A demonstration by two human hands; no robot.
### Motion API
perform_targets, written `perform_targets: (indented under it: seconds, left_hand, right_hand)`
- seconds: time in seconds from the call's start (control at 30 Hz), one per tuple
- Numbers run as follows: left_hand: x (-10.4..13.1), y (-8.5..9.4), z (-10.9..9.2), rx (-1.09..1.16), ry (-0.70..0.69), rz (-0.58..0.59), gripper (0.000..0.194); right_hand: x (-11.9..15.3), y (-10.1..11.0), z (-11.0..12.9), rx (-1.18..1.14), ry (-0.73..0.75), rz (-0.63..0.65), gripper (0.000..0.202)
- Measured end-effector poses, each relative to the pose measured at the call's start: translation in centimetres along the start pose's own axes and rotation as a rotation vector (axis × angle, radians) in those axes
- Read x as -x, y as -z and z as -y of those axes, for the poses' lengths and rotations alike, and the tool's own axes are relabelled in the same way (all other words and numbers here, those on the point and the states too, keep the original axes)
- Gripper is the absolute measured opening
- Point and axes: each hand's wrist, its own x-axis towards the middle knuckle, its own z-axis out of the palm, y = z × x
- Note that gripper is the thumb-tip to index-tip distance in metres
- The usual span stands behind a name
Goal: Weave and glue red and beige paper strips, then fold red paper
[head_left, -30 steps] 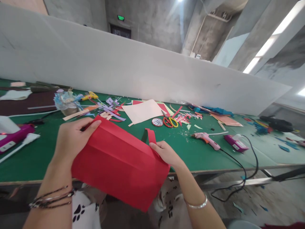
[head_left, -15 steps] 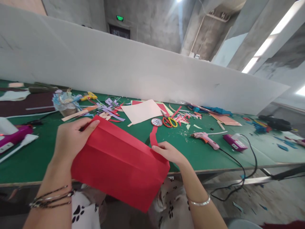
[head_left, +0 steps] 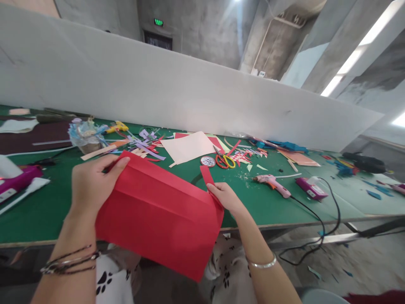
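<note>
My left hand point(head_left: 91, 179) pinches the upper left corner of a creased red paper sheet point(head_left: 158, 223), thumb on top. The sheet hangs tilted over the table's front edge and my lap. At its upper right corner my right hand point(head_left: 224, 196) is closed on a narrow red paper strip point(head_left: 206, 175), whose free end sticks up past the fingers. Whether the strip is still joined to the sheet is hidden by the fingers. Beyond the strip lie a round tin point(head_left: 208, 161) and scissors with red and yellow handles point(head_left: 226, 160).
A pink glue gun point(head_left: 274, 185) with a black cord lies right of my hand, near a purple box point(head_left: 311, 188). Paper scraps point(head_left: 147, 143) and a pale sheet point(head_left: 190, 147) lie behind, before a white partition point(head_left: 190, 97). A wrapped bundle point(head_left: 87, 135) stands left.
My right hand has moved slightly right and down, and the strip's free end has swung lower, away from the tin. The left hand keeps its hold on the sheet.
</note>
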Motion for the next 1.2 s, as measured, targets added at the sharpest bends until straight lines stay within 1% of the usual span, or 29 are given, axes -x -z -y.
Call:
perform_targets:
  seconds: [0.1, 0.17, 0.27, 0.37, 0.47, 0.53, 0.6, 0.77, 0.93, 1.03, 1.1, 1.2]
  left_hand:
    - [-0.1, 0.0, 0.0, 0.016, 0.0, -0.004, 0.031]
    - [-0.1, 0.0, 0.0, 0.009, 0.003, -0.012, 0.031]
    - [-0.2, 0.0, -0.1, 0.007, 0.001, -0.028, 0.03]
    - [-0.2, 0.1, 0.1, -0.001, -0.012, -0.032, 0.03]
    - [-0.1, 0.1, 0.4, -0.007, -0.01, -0.044, 0.03]
    - [-0.1, 0.0, 0.6, 0.011, 0.003, -0.05, 0.03]
    - [-0.1, -0.1, 0.6, 0.025, 0.022, -0.054, 0.03]
    - [0.0, -0.1, 0.4, 0.041, 0.051, -0.022, 0.03]
    - [-0.1, 0.0, 0.2, 0.043, 0.054, -0.033, 0.03]
    - [-0.2, -0.1, 0.2, 0.047, 0.059, -0.024, 0.031]
    - [-0.2, -0.1, 0.2, 0.047, 0.063, -0.023, 0.032]
    - [-0.1, 0.0, 0.5, 0.026, 0.067, -0.029, 0.033]
  right_hand:
    - [-0.4, 0.3, -0.2, -0.018, 0.01, -0.117, 0.045]
    - [-0.3, 0.4, -0.2, -0.035, 0.014, -0.136, 0.047]
    - [0.2, 0.6, -0.1, -0.058, -0.047, -0.044, 0.051]
    - [0.7, 1.0, -0.1, 0.009, -0.095, 0.022, 0.051]
    - [0.8, 1.3, -0.2, 0.089, -0.04, 0.102, 0.051]
    - [0.7, 1.5, -0.3, 0.086, -0.013, 0.125, 0.051]
    - [0.6, 1.4, -0.2, 0.059, -0.009, 0.102, 0.051]
    - [0.1, 1.3, -0.5, 0.0, 0.002, 0.027, 0.048]
    - [-0.9, 1.8, -1.4, 0.059, -0.007, -0.121, 0.047]
    - [-0.9, 2.0, -1.6, 0.057, -0.008, -0.17, 0.049]
    - [-0.6, 2.1, -1.5, 0.04, -0.002, -0.133, 0.05]
    - [0.1, 2.3, -1.1, 0.032, 0.004, -0.016, 0.051]
